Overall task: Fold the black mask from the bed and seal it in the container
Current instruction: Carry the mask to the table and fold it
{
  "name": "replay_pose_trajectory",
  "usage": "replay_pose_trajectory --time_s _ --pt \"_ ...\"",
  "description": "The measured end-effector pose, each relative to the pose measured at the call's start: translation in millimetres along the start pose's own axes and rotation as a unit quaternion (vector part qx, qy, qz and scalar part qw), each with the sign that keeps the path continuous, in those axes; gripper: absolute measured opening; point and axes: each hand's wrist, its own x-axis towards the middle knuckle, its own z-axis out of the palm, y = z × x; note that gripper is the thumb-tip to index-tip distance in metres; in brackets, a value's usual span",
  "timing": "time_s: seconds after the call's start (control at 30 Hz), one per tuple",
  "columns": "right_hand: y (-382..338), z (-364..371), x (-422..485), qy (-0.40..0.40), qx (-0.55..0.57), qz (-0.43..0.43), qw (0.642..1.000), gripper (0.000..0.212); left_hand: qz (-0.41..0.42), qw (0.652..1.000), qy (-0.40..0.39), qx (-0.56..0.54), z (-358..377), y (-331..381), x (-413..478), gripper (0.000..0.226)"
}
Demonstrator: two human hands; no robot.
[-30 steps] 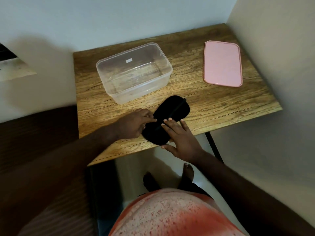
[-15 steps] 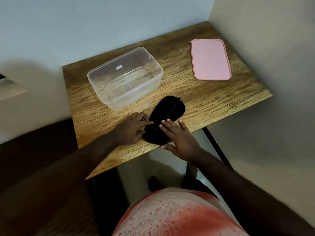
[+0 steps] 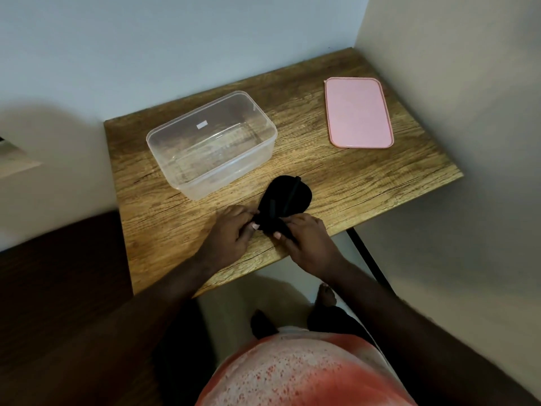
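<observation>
Shirt: your pink speckled shirt [image 3: 292, 373] fills the bottom, nearest to you.
Left grip: your left grip [image 3: 231, 234] is over the front edge of the desk [image 3: 366, 183], about the middle. Its thumb and fingers pinch the left side of the near end of the black mask [image 3: 288, 194].
Right grip: your right grip [image 3: 310, 241] is just beside the left one, and its thumb and fingers pinch the right side of the same end.
Black mask: it lies on the desk near the front edge. The near end is gathered between your two grips, and the far end is flat on the wood and points to the container. A thin strap [image 3: 292, 190] runs along its top.
Container: the clear container [image 3: 222, 177] stands open and upright just behind the mask, toward the rear left corner. I see nothing inside it.
Lid: the pink lid [image 3: 358, 112] lies flat near the rear right corner, well apart from the container.
</observation>
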Motion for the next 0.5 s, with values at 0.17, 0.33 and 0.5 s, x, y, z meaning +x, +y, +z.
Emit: replay_pose_trajectory --time_s 0.17,0.33,0.5 --pt "5.0 -20.5 14.4 -0.027 0.175 0.047 0.983 0.032 -0.059 0.984 -0.006 -0.167 -7.2 24.6 17.5 0.064" --pt "10.9 -29.6 22.0 -0.059 0.254 0.037 0.965 0.031 -0.012 0.987 -0.052 -0.152 -19.0 37.3 56.2 0.038" --pt "14.2 -28.0 17.4 -0.045 0.315 0.066 0.946 0.041 -0.091 0.972 -0.073 -0.204 -10.1 41.8 67.8 0.03"
